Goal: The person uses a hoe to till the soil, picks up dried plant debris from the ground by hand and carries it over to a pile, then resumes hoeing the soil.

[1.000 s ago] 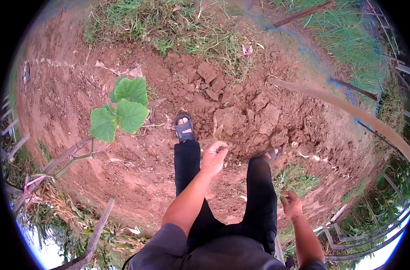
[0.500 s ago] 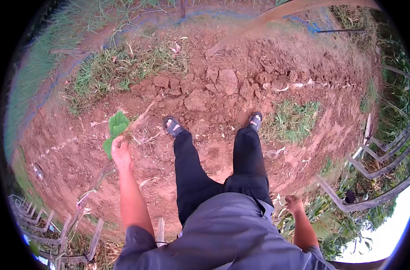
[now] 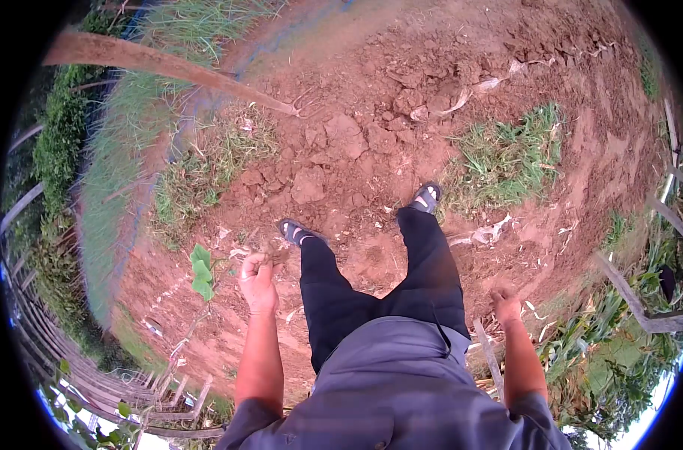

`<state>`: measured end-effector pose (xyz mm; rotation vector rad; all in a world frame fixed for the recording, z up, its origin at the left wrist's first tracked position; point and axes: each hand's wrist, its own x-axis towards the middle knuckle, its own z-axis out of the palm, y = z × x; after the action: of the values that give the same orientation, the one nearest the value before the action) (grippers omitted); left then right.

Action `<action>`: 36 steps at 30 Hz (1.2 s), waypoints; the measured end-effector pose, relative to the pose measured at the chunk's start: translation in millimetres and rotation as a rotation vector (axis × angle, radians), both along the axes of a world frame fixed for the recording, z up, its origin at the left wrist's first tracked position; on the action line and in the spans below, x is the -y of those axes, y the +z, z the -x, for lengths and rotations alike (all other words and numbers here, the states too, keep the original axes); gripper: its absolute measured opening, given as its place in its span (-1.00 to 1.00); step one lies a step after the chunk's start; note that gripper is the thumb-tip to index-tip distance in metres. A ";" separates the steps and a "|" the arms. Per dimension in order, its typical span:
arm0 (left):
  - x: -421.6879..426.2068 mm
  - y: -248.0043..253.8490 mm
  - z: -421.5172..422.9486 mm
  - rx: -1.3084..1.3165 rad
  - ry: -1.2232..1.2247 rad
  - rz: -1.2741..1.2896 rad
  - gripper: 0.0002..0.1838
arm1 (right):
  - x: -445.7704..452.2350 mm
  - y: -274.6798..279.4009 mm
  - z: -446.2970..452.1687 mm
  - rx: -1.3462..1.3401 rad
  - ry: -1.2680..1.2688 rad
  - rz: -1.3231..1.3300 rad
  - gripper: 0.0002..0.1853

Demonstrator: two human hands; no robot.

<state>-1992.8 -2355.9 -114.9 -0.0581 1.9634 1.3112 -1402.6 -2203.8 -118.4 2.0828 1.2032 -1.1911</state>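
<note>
My left hand (image 3: pixel 259 283) is closed over the bare soil, left of my left foot. From its fist a thin plant stem sticks out to the left, ending in broad green leaves (image 3: pixel 201 271). The stem's other end is blurred beside my fingers. Away to the right, my right hand (image 3: pixel 506 306) hangs low beside my thigh with loosely bent, slightly parted fingers. Nothing shows in it, though its fingertips are smeared.
Reddish cloddy soil (image 3: pixel 345 139) lies before my sandalled feet. A long brown wooden pole (image 3: pixel 176 71) slants in from the upper left, touching the ground view near thin prong-like shapes. Cut grass (image 3: pixel 510 157) lies to the right. Bent grey rails (image 3: pixel 634 300) stand at the right edge.
My view has turned and shifted. My left hand, with the leafy plant, appears farther right; my right hand appears higher. The pole now slants from the upper left instead of the upper right.
</note>
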 end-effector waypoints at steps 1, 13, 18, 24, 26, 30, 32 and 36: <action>-36.4 6.6 -29.1 0.025 -0.043 -0.067 -0.95 | -4.6 0.1 -18.0 -0.020 -0.160 0.016 -0.66; -386.3 46.7 -188.6 0.248 -1.130 -0.119 -0.86 | -110.2 -48.9 -85.0 -0.101 -0.768 -0.147 -0.67; -541.3 -3.6 -188.4 0.339 -1.313 -0.123 -0.87 | -232.7 -78.5 -7.4 -0.225 -1.023 -0.417 -0.67; -758.3 -158.0 -188.3 0.367 -1.412 0.130 -0.87 | -377.3 -177.5 110.3 -0.211 -1.252 -0.490 -0.62; -788.0 -204.8 -186.7 0.362 -1.258 0.151 -0.80 | -408.0 -211.7 147.8 -0.287 -1.221 -0.334 -0.61; -804.2 -279.4 -201.9 0.416 -1.190 0.298 -0.81 | -442.4 -308.7 197.1 -0.232 -1.180 -0.166 -0.56; -787.7 -312.6 -206.0 0.465 -1.135 0.344 -0.82 | -450.9 -360.5 209.5 -0.208 -1.189 -0.124 -0.50; -757.9 -353.5 -213.2 0.343 -1.318 0.637 -0.79 | -468.5 -483.0 206.4 -0.057 -1.012 -0.096 -0.40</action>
<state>-1779.6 -1598.0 -468.4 0.5654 1.4817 -0.1747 -1609.0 -1735.3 -601.4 2.8390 0.1351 -1.5919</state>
